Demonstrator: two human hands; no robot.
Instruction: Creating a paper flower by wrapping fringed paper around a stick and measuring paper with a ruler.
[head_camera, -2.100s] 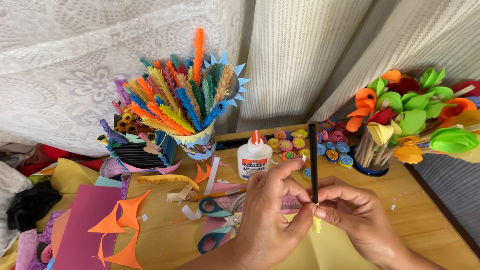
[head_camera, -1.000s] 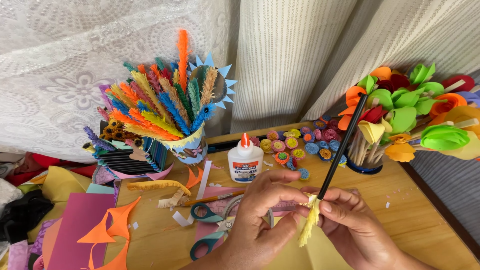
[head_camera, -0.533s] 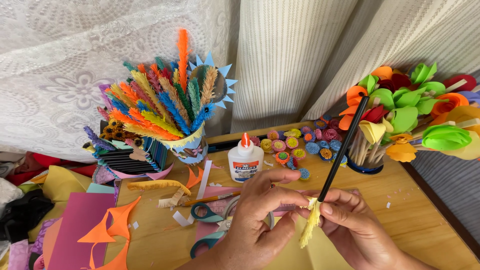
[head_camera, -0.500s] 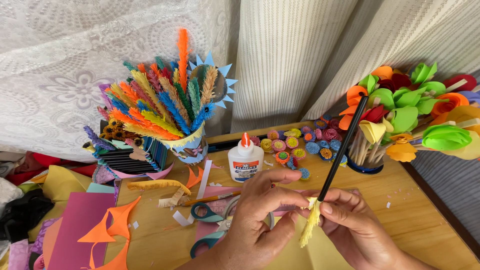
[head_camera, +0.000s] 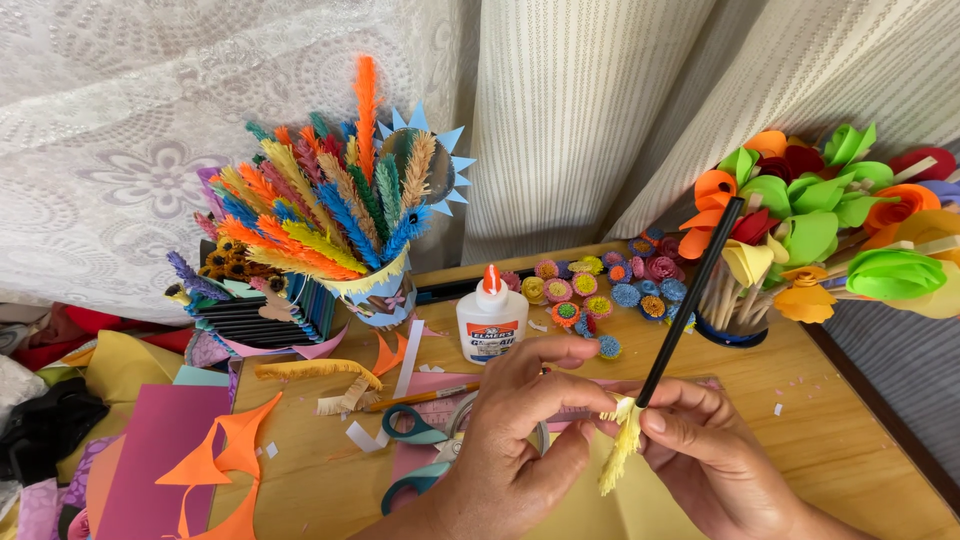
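My right hand (head_camera: 715, 455) grips a thin black stick (head_camera: 690, 300) near its lower end; the stick leans up and to the right. A fringed yellow paper strip (head_camera: 620, 450) hangs from the stick's bottom tip. My left hand (head_camera: 520, 430) pinches the top of that strip against the stick, thumb and forefinger closed on it. Both hands hover over a yellow paper sheet (head_camera: 640, 510) on the wooden table (head_camera: 850, 440).
A white glue bottle (head_camera: 491, 322) stands behind the hands, green-handled scissors (head_camera: 425, 430) lie left of them. A cup of fringed paper stems (head_camera: 340, 220), small rolled paper flowers (head_camera: 600, 290), a jar of paper roses (head_camera: 810, 230), and coloured sheets and orange scraps (head_camera: 215, 465) surround the spot.
The stick has tilted from upright to leaning right. The yellow fringe now shows hanging at its lower end, and my fingers have shifted slightly on it.
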